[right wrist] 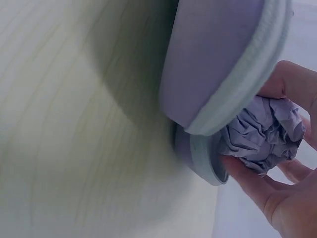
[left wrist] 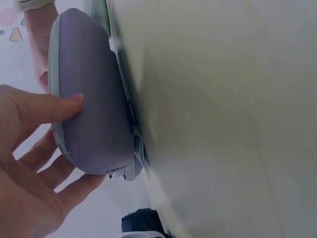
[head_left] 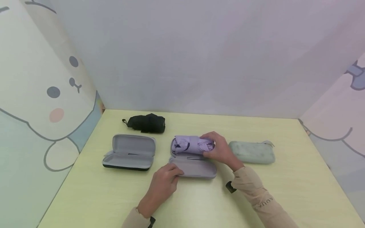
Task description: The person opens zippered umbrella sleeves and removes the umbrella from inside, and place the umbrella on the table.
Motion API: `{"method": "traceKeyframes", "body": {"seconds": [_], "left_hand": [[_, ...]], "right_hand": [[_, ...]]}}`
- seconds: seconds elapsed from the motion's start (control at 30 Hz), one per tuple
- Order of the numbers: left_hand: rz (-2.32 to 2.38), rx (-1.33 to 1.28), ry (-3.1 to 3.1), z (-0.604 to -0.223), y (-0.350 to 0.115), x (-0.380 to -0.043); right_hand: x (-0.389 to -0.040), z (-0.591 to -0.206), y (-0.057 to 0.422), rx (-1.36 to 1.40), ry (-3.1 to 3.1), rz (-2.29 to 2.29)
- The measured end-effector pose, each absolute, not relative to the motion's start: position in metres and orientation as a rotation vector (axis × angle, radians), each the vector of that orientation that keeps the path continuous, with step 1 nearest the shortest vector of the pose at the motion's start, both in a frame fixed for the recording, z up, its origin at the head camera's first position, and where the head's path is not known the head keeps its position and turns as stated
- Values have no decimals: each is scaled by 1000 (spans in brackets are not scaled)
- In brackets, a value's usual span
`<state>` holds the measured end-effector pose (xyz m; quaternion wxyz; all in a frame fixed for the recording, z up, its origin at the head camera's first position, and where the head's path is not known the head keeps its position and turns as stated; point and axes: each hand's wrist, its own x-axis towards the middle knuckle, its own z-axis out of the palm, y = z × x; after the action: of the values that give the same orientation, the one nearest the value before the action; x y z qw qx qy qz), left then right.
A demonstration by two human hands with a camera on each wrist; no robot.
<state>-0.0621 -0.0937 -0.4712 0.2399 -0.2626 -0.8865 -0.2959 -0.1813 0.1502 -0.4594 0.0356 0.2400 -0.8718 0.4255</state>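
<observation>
A folded purple umbrella (head_left: 191,144) lies lengthwise in the far half of an open purple umbrella case (head_left: 196,169). My right hand (head_left: 219,150) grips the umbrella's right end; in the right wrist view its crumpled purple fabric (right wrist: 265,131) shows between thumb and fingers, at the case's rim. At the near left corner of the case, my left hand (head_left: 165,180) pinches the front half. The left wrist view has the thumb on the purple outer face (left wrist: 91,114), with the other fingers behind the pale rim. That near half is tilted up from the table there.
Left of the purple case, a grey-lined case (head_left: 123,145) with a black underside stands open. Behind it lies a black folded umbrella (head_left: 148,123) with a wrist loop. A closed pale green case (head_left: 252,152) is close to my right hand. A wall (head_left: 199,63) rises behind the table.
</observation>
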Motion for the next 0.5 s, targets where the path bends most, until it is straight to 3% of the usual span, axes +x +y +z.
{"method": "traceKeyframes", "body": {"seconds": [0.27, 0.5], "left_hand": [[-801, -708, -2458, -469, -94, -62], [-795, -708, -2445, -470, -93, -63]], "right_hand": [[-178, -457, 151, 646, -2557, 1587], [-161, -422, 146, 594, -2500, 1830]]}}
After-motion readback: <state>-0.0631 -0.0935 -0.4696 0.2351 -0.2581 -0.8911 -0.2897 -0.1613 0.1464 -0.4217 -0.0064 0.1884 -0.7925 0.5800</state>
